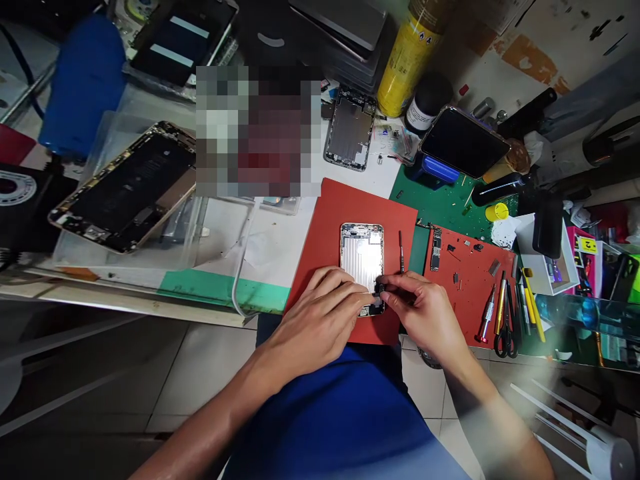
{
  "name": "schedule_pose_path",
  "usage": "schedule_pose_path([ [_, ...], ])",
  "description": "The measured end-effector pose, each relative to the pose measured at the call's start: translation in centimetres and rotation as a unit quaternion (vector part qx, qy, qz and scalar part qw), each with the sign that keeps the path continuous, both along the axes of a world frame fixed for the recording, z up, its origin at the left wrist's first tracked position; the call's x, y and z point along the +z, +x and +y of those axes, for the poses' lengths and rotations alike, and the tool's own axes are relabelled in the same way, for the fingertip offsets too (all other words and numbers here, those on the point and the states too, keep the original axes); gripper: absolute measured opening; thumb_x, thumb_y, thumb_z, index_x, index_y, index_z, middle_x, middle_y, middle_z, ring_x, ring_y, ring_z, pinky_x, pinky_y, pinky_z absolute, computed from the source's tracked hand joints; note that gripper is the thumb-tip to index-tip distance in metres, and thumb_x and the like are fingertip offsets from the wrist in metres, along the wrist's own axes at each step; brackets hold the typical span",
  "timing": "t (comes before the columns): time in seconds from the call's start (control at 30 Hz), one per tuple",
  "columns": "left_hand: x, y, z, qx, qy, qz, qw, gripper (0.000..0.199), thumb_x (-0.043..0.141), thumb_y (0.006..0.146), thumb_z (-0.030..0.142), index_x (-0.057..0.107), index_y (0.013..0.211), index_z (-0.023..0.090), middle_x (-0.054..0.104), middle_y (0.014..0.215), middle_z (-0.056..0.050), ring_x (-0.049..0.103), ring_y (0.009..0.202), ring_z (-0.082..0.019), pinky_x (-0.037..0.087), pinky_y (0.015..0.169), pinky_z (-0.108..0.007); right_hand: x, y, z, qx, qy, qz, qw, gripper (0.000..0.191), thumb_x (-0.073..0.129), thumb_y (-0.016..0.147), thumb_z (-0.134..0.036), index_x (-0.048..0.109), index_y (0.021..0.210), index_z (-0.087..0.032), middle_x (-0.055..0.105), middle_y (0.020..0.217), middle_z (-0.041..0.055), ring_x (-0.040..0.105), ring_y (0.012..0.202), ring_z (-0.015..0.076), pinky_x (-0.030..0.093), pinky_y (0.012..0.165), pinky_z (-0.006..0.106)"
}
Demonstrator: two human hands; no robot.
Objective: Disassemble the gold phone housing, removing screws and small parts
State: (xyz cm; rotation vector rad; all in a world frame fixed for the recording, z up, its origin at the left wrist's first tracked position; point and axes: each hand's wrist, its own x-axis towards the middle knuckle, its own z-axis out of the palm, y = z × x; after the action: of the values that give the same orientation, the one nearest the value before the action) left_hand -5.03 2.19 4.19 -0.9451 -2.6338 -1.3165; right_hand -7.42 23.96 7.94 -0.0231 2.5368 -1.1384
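An opened phone housing point(361, 257), its bare metal inside facing up, lies on a red-brown mat point(310, 243). My left hand point(320, 317) is closed over its lower left edge, fingers together and tips reaching across the lower part. From the right, my right hand point(425, 307) pinches a small black phone part point(379, 288) at the housing's lower right. Its exact kind is too small to make out, and my fingers hide some of it. A slim screwdriver point(401, 252) lies on the mat just beyond my right hand.
Right, a second red mat point(463, 287) carries a logic board point(436, 250), small parts, scissors point(507, 340) and several tools. A phone point(465, 143) leans on a blue stand behind. Another housing point(351, 130) and a yellow spray can point(407, 63) stand farther back. An opened phone point(130, 187) lies left.
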Motion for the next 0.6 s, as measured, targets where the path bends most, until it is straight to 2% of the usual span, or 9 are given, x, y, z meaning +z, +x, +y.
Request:
schedule_pose_path([
  [0.1,-0.2,0.2,0.1,0.009,0.004,0.018,1.000,0.015,0.059,0.104,0.008,0.065,0.113,0.017,0.073,0.108,-0.005,0.058,0.109,-0.024,0.045,0.107,-0.048,0.0,0.3,-0.1,0.004,0.012,0.021,1.000,0.025,0.066,0.093,-0.019,0.084,0.110,-0.026,0.081,0.102,0.0044,0.076,0.095,0.0218,0.059,0.088,0.037],
  [0.2,-0.3,0.4,0.2,0.006,-0.010,0.035,0.999,0.010,0.062,0.104,0.012,0.068,0.111,0.018,0.074,0.108,-0.005,0.058,0.108,-0.024,0.045,0.108,-0.049,0.0,0.6,-0.2,0.003,0.015,0.021,1.000,0.029,0.067,0.093,-0.017,0.082,0.116,-0.026,0.079,0.099,0.0033,0.075,0.092,0.0206,0.058,0.086,0.035],
  [0.4,-0.3,0.3,0.2,0.000,-0.033,0.051,0.998,0.019,0.066,0.104,0.017,0.072,0.121,0.020,0.074,0.107,-0.004,0.060,0.110,-0.024,0.045,0.109,-0.048,0.0,1.0,-0.3,-0.014,0.023,0.022,0.999,0.036,0.069,0.092,-0.015,0.076,0.126,-0.024,0.075,0.091,-0.0001,0.068,0.079,0.0176,0.055,0.074,0.031],
  [0.6,-0.5,0.4,0.3,-0.005,-0.080,0.074,0.994,0.027,0.064,0.105,0.019,0.071,0.131,0.020,0.072,0.105,-0.005,0.058,0.110,-0.026,0.044,0.108,-0.049,-0.1,1.1,-0.2,-0.004,0.013,0.062,0.998,0.027,0.067,0.095,-0.013,0.079,0.116,-0.024,0.076,0.096,0.0023,0.072,0.086,0.0186,0.057,0.081,0.031],
])
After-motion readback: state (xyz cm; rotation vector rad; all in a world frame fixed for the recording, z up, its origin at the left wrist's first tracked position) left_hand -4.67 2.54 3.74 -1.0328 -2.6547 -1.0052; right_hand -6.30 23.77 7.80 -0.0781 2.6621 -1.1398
